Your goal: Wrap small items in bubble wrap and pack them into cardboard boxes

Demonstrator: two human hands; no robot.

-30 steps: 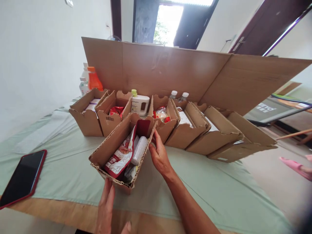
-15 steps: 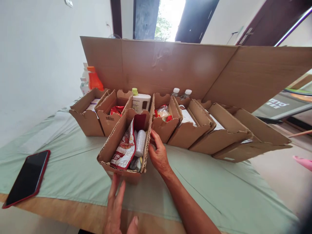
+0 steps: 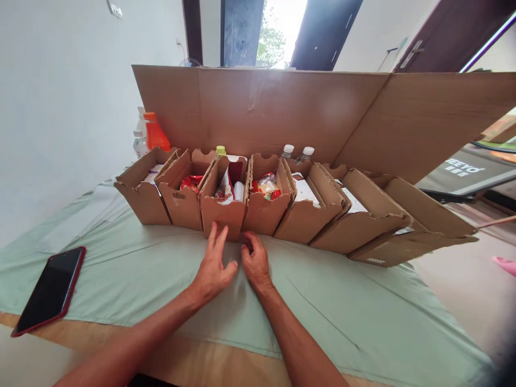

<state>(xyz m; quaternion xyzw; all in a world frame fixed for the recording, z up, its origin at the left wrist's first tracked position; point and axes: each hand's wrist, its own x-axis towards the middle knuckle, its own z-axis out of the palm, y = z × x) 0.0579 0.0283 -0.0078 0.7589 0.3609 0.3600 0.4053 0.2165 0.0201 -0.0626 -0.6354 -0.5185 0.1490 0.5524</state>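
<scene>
Seven cardboard boxes in a row mid-frame, third box (image 3: 223,214) just above both hands: left hand (image 3: 212,269) open, fingertips touching its front; right hand (image 3: 255,263) loosely curled, empty.

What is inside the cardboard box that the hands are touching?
Inside the third cardboard box from the left stand a red-and-white snack pouch and a clear wrapped roll. Its front wall hides whatever sits lower. The left hand touches that wall; the right hand rests beside it.

Row of cardboard boxes (image 3: 226,212) across frame centre; cardboard sheet (image 3: 282,113) behind; phone (image 3: 50,290) lower left; both hands, left hand (image 3: 212,269) and right hand (image 3: 255,262), just below the row.
</scene>
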